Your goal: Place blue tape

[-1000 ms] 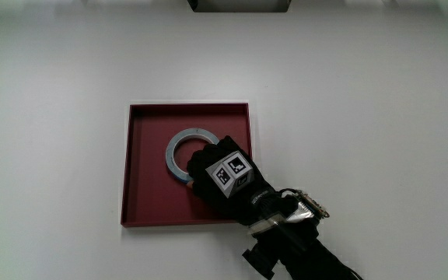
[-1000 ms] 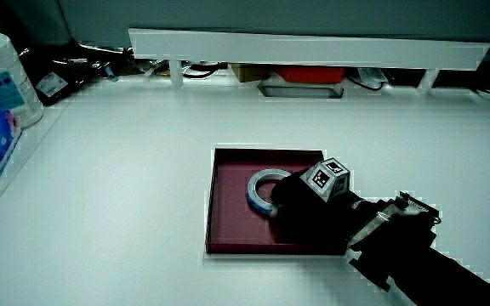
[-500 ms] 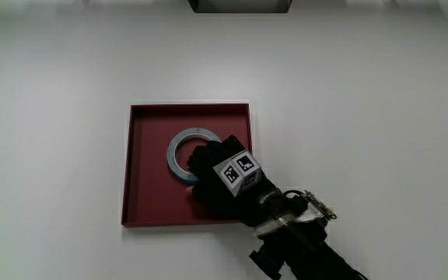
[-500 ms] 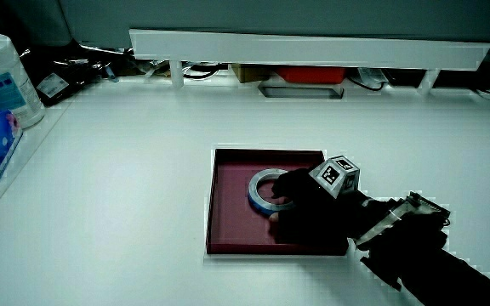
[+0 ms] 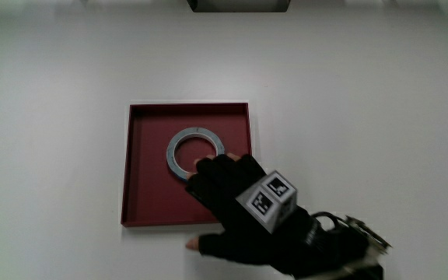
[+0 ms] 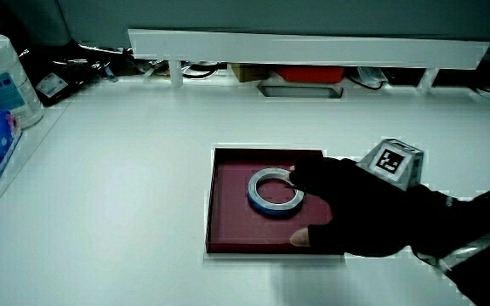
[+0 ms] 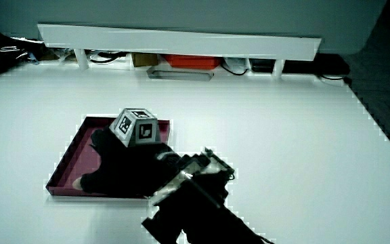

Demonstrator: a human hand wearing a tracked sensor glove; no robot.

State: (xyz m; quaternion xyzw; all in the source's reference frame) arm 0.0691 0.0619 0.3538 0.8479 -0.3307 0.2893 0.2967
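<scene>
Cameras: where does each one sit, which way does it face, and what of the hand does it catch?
Main view: overhead, looking straight down; the black gloved hand and forearm hover over the dark red square tray holding the blue tape ring.
Side view: low on the person's side, facing the white partition; hand beside the ring.
Side view: same facing; hand hides the ring.
All share the tray.

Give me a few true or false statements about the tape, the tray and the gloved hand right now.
1. The blue tape lies flat inside the red tray. True.
2. The hand is lifting the tape clear of the tray. False: its fingers are spread and hold nothing.
3. The tape stands on edge. False: it lies flat.
4. A patterned cube sits on the back of the hand. True.
</scene>
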